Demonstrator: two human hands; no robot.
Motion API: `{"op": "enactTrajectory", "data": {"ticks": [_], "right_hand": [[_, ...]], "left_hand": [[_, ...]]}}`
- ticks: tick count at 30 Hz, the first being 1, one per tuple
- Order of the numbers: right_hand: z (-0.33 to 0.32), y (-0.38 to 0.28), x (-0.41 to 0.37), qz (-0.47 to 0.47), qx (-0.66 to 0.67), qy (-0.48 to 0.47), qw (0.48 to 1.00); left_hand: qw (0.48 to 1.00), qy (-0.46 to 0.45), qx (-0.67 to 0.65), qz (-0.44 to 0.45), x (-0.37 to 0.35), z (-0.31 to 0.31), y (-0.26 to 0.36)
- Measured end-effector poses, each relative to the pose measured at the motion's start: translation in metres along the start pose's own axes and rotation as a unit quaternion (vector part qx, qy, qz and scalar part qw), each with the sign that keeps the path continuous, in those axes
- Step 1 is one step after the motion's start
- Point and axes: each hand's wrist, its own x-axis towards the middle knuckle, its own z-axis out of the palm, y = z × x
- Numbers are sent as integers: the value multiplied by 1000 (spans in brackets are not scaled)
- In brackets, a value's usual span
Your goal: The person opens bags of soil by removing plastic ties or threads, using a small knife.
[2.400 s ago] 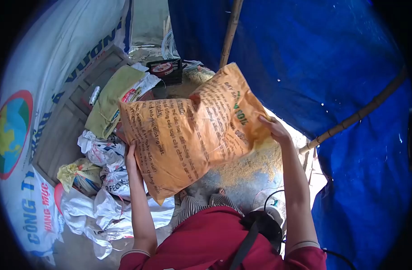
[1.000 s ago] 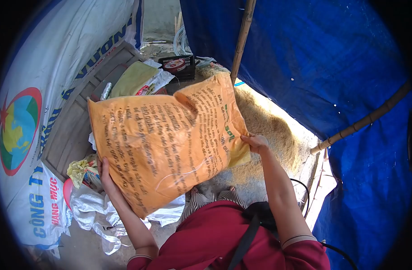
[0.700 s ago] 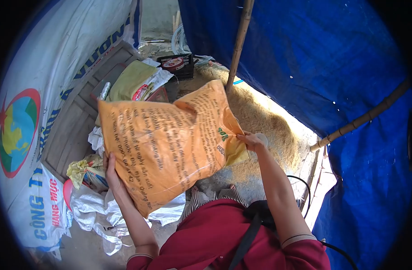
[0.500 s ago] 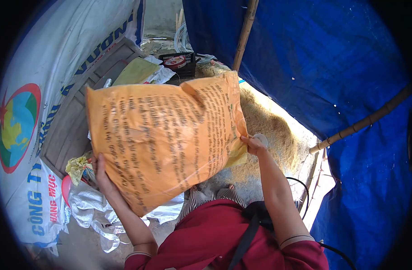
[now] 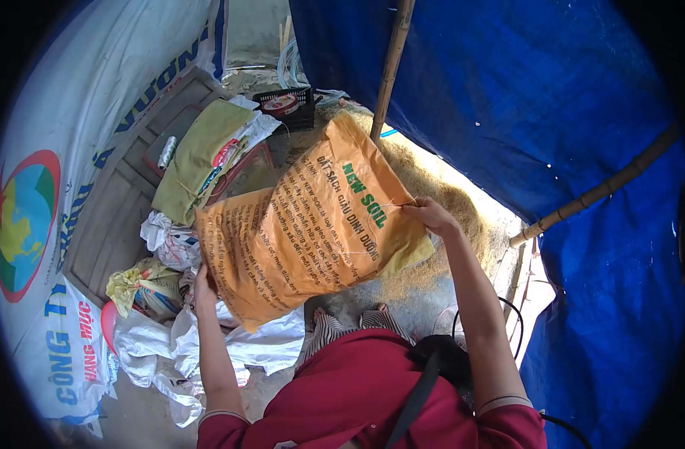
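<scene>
An orange printed sack (image 5: 305, 232) with green "NEW SOIL" lettering is held up in front of my body, tilted, its surface creased. My right hand (image 5: 430, 215) pinches its upper right edge, near a yellowish layer that shows along the right side. At the sack's left edge is my left hand (image 5: 205, 288), closed on the border with some fingers hidden. White sacks (image 5: 144, 340) lie on the floor beneath and to the left.
Folded olive sacks (image 5: 200, 153) and a silver roll (image 5: 167, 152) lie at the left. A black crate (image 5: 301, 112) stands behind. Bamboo poles (image 5: 604, 187) cross the blue tarp (image 5: 522, 90) at the right. Grainy yellow material (image 5: 462, 217) covers ground beyond the sack.
The sack has turned and folded, so the "NEW SOIL" print now shows. My left hand has moved right and slightly down, and my right hand slightly up. More of the olive sacks is visible.
</scene>
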Motion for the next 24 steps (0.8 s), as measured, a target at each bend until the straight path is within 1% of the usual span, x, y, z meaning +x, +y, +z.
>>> {"op": "enactTrajectory", "data": {"ticks": [1, 2, 3, 4, 5, 6, 7, 8, 9, 10, 11, 12, 13, 14, 15, 16, 17, 19, 20, 21, 23, 24], "right_hand": [[3, -11, -9, 1, -1, 0, 1000], [7, -22, -17, -18, -14, 6, 1000], [13, -33, -26, -37, -27, 13, 999], [17, -42, -30, -38, -28, 14, 999], [22, -51, -34, -50, -75, 18, 996], [28, -59, -39, -62, -121, 23, 990], [35, -72, -48, -60, -121, 25, 991], [43, -86, -56, -79, -154, 28, 985], [48, -98, -62, -98, -187, 30, 977], [49, -108, -66, -107, -216, 17, 970], [53, -117, -71, -108, -216, 19, 970], [58, -127, -78, -139, -201, 11, 970], [62, -131, -82, -169, -186, 1, 968], [65, -130, -81, -169, -187, 2, 968], [68, -129, -78, -173, -204, 0, 964], [69, -126, -74, -178, -221, -1, 959], [70, -114, -64, -182, -222, 0, 958], [79, -84, -46, -173, -257, 34, 950], [91, -88, -55, -155, -328, 51, 930], [101, -79, -54, -149, -359, 68, 919], [109, -39, -33, -146, -348, 89, 922], [109, -34, -30, -146, -350, 86, 921]], "left_hand": [[999, 4, -4, -35, 2, 1, -5], [997, -33, -11, -67, 4, 4, -15], [992, 4, 19, -124, 33, -9, -40], [991, 33, 36, -122, 40, -5, -54], [989, 62, 54, -121, 43, 2, -65], [989, 61, 55, -122, 48, 6, -76], [985, 31, 11, -172, 50, 13, -86], [975, 0, -32, -222, 54, 20, -96], [974, -4, -31, -224, 50, 38, -101], [976, -54, -51, -206, 41, 59, -104], [975, -104, -70, -184, 34, 80, -106], [975, -105, -69, -184, 30, 93, -109], [976, -44, 46, -208, 26, 104, -112], [960, 17, 159, -228, 21, 115, -117], [961, 16, 159, -228, 12, 132, -118], [966, -23, 220, -136, -1, 154, -114], [958, -61, 277, -40, -15, 177, -109], [919, -162, 343, 104, -48, 223, -94], [918, -201, 326, 105, -79, 251, -82], [914, -240, 309, 105, -103, 276, -79], [898, -257, 351, 70, -122, 301, -103], [901, -272, 335, 32, -130, 312, -113]]}}
